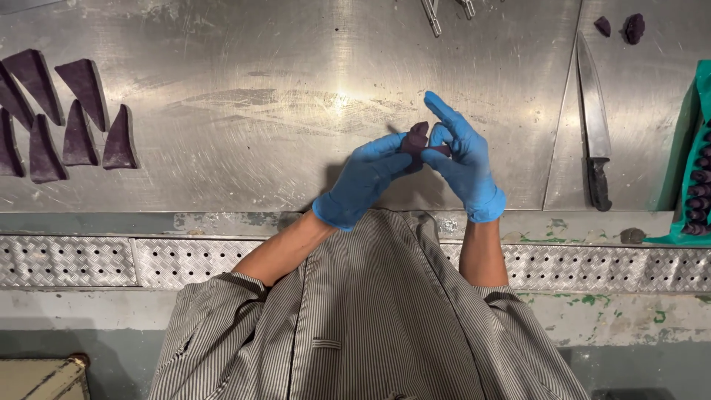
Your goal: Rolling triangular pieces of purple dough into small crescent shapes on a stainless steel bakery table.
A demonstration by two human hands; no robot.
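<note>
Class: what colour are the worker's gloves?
Bright blue, on left hand and right hand; head view.

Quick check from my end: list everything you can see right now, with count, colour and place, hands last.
dough triangles: seven in view, dark purple, far left of the table, cut by the frame edge
dough piece: one, dark purple, pinched between both hands at centre
dough scraps: two, dark purple, top right of the table
knife: one, steel blade with black handle, right side of the table
tray: one, green, right edge, holding a row of dark purple rolled pieces
tongs: tips only, metal, top edge
table: one, scratched steel
left hand: blue glove, on the dough piece
right hand: blue glove, on the dough piece
</note>
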